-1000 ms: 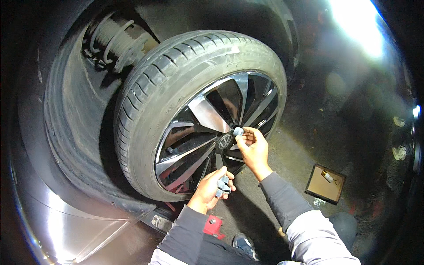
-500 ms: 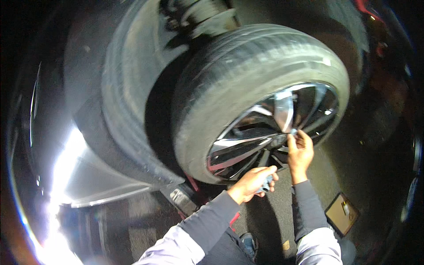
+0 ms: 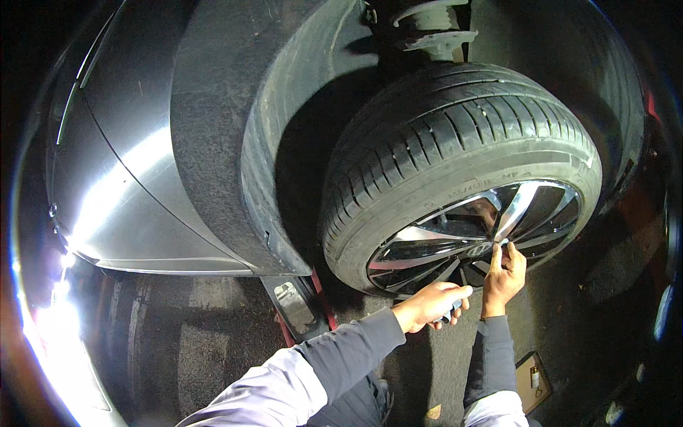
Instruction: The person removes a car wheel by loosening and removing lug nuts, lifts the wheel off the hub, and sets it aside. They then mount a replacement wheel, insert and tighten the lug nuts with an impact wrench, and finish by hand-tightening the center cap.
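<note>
A black-and-silver alloy wheel [image 3: 462, 206] with a thick tyre [image 3: 427, 142] sits tilted in the wheel arch. At its hub, my right hand [image 3: 504, 285] is closed, its fingertips pinching a small bluish-grey lug nut [image 3: 505, 243] against the base of a silver spoke. Most of that nut is hidden by the fingers. Just left of it and lower, my left hand [image 3: 427, 306] is curled around several grey metal lug nuts [image 3: 451, 312], held below the rim without touching the tyre. How many lie in the palm is hidden.
Left of the tyre are the dark wheel arch liner [image 3: 263, 142] and glossy car body [image 3: 142, 206]. A grey metal piece [image 3: 295, 306] with red parts sits below the sill. A tan tray [image 3: 526, 373] with a small bottle lies right of my forearm. Bright light glares at lower left.
The view has shifted, so the wheel and both hands appear farther right. Both hands keep their hold, the right one still at the hub.
</note>
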### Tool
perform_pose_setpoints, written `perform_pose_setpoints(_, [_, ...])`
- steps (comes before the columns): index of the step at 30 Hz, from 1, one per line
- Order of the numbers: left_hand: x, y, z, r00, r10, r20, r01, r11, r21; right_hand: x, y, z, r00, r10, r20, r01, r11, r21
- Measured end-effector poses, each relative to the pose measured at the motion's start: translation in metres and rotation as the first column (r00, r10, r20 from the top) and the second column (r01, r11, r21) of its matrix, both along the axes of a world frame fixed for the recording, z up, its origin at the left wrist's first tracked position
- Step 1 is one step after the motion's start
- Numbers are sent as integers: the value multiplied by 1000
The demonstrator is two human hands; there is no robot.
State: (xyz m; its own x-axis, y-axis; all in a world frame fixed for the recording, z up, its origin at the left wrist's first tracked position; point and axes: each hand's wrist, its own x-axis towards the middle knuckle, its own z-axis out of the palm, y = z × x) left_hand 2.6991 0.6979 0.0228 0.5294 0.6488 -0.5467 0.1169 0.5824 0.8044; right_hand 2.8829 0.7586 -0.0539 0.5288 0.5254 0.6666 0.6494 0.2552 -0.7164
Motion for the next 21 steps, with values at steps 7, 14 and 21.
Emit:
perform_pose_setpoints(7, [0, -1, 1, 1000, 2, 8, -2, 1000, 17, 1, 2, -4, 997, -7, 76, 4, 999, 45])
perform_pose_setpoints(14, [3, 0, 2, 1000, 11, -7, -11, 1000, 0, 1, 1, -4, 1000, -5, -2, 5, 1000, 24])
perform_pose_setpoints(21, [2, 2, -3, 999, 35, 3, -35, 999, -2, 3, 2, -1, 1000, 6, -17, -4, 997, 73])
